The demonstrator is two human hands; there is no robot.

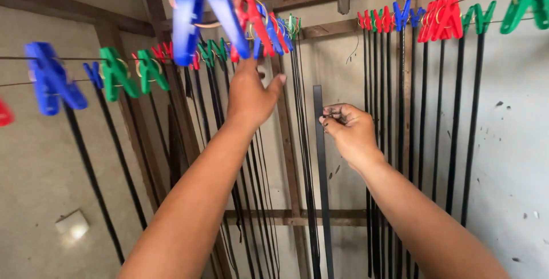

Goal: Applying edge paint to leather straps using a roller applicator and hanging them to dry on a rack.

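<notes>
Head view: right hand [350, 130] pinching the top of a black strip [321, 170], strip hanging straight down toward six o'clock. Left hand [250, 97] open-fingered, empty, reaching toward twelve o'clock at red and blue pegs [260, 24] on the wire [68, 58]. Best keeping strip end high, peg squeezed wide before clipping.

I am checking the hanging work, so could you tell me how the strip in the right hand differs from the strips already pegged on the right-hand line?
The black strip pinched by the right hand has a free top end with no peg; the pegged strips hang from coloured clothespins. The held strip looks wider and hangs alone, while the pegged strips hang in a row. Both are black, long and roughly vertical.
</notes>
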